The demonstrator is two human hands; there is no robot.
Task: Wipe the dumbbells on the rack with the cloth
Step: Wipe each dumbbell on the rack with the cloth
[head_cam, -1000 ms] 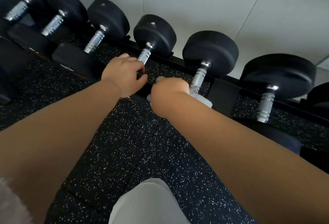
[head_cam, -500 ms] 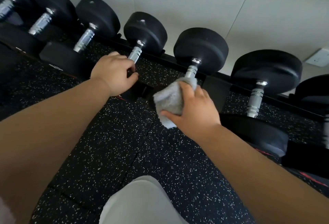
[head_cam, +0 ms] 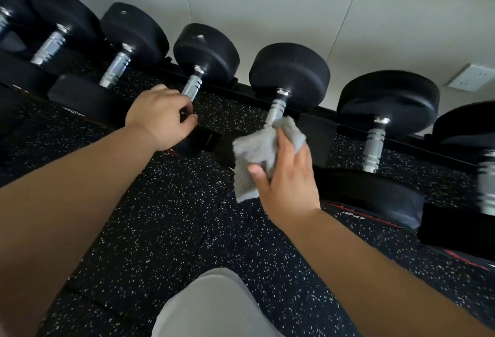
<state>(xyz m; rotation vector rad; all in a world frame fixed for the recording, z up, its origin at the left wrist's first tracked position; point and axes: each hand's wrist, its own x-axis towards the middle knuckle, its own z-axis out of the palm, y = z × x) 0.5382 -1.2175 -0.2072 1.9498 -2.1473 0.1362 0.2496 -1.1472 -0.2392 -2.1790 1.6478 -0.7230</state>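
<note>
A dumbbell [head_cam: 278, 103] lies on the low rack [head_cam: 314, 133], its chrome handle [head_cam: 276, 109] running from the far black head [head_cam: 289, 74] back toward the person; its near end disappears under a grey cloth [head_cam: 261, 149]. The right hand [head_cam: 288, 178] pinches that cloth between thumb and fingers, so the handle sits just ahead of and slightly left of the hand, touching or nearly touching the cloth's upper edge. This hand is the nearer of the two to that handle (the likely next surface to be wiped, with strokes probably following its length). To the left, the left hand [head_cam: 160, 117] is curled shut on the near end of the neighbouring dumbbell [head_cam: 203, 58], apparently steadying it. More dumbbells line the rack on both sides, above a speckled rubber floor [head_cam: 160, 229].
</note>
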